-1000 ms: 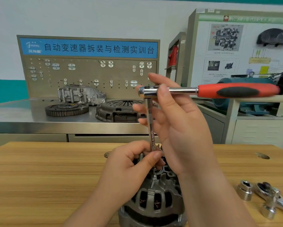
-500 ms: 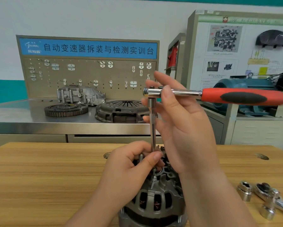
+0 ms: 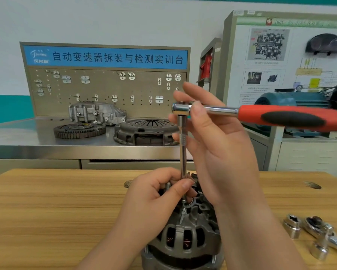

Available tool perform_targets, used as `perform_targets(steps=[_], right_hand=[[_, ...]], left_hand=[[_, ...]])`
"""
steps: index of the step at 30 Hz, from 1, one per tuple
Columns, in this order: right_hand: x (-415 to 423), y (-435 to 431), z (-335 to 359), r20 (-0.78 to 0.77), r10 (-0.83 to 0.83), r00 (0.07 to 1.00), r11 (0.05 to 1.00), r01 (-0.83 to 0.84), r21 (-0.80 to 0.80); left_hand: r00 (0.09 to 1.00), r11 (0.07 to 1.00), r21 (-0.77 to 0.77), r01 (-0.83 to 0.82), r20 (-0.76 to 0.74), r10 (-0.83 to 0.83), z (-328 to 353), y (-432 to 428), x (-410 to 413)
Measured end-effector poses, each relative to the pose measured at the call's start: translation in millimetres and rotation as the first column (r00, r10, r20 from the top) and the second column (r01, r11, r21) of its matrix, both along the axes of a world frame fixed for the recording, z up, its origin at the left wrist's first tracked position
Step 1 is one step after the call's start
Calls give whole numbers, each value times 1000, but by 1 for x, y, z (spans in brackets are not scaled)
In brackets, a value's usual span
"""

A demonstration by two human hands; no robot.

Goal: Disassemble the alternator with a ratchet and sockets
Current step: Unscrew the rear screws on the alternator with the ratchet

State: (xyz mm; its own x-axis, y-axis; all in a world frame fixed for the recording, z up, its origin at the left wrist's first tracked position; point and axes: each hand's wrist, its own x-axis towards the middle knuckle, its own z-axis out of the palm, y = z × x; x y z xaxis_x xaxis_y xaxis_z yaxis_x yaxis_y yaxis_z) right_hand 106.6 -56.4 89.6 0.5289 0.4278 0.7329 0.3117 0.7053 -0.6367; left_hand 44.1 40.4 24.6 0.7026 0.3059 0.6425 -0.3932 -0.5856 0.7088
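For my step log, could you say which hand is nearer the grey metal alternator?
Left. The left hand is atop the alternator, pinching the chrome extension bar; the right hand is higher, holding the red-handled ratchet.

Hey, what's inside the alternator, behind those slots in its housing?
Copper windings show through the slots of the alternator. Anything deeper is hidden by the housing, and the left hand, pinching the extension bar, covers part of its top.

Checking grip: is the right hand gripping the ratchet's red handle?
No, the right hand pinches the ratchet at its chrome head; the red handle juts free.
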Motion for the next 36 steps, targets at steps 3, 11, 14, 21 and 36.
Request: perform_targets(steps=[3,11,14,21,36], right_hand=[[-1,1,0,11,50,999,999,-50,5],[5,-4,1,-123,71,990,993,-82,-87],[5,-3,1,-14,14,1000,999,-14,-41],[3,-2,2,-83,146,986,988,-150,-42],[1,0,0,-125,123,985,992,-127,-27]], left_hand=[[1000,1000,1,-6,6,6,-1,0,0],[999,999,-2,43,-22,-43,0,0,-3],[1000,1000,22,-5,-20,6,0,0,-2],[1000,1000,8,3,4,-3,0,-1,-2],[1000,1000,23,4,6,-4,0,-1,-2]])
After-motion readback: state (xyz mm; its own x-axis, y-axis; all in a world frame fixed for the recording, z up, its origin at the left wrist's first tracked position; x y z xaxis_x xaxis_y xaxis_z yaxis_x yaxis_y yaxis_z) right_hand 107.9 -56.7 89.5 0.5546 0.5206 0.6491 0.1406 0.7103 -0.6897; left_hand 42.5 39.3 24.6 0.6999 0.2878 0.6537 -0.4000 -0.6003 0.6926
